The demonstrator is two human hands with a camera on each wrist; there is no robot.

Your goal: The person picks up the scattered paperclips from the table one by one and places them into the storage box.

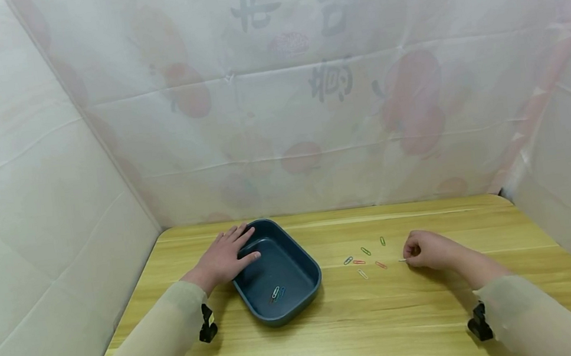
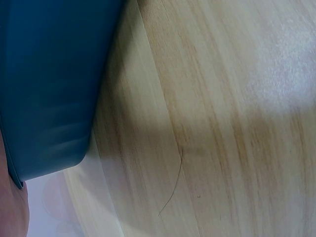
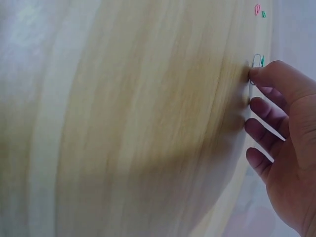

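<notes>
Silver paper clip (image 3: 256,61) pinched at the fingertips of the right hand (image 1: 427,249), low against the wooden table (image 1: 388,320), toward 3 o'clock of the tabletop. Seen in the right wrist view as a pale wire loop poking out beyond the thumb tip (image 3: 266,74), other fingers curled beneath; touching the wood or just above it, hard to tell through the blur.

Just to 9 o'clock of that hand, scattered loose paper clips (image 1: 365,258) lying flat on the wood: green, red, orange, blue and a pale one, near one another but mostly apart.

Further toward 9 o'clock, dark blue tray (image 1: 294,248), oblong with rounded corners, standing flat on the table. Inside, near its 6 o'clock end, two clips in the tray (image 1: 277,292) lying close together.

Left hand (image 1: 223,258) resting on the tray's 10 o'clock rim, fingers straight and spread, thumb reaching over the edge, gripping nothing. Blue tray wall filling the 9 o'clock side of the left wrist view.

Pale sleeves (image 1: 166,335) on both forearms, a black strap clip at each wrist. White printed sheeting (image 1: 309,110) walling the table at 9, 12 and 3 o'clock.
</notes>
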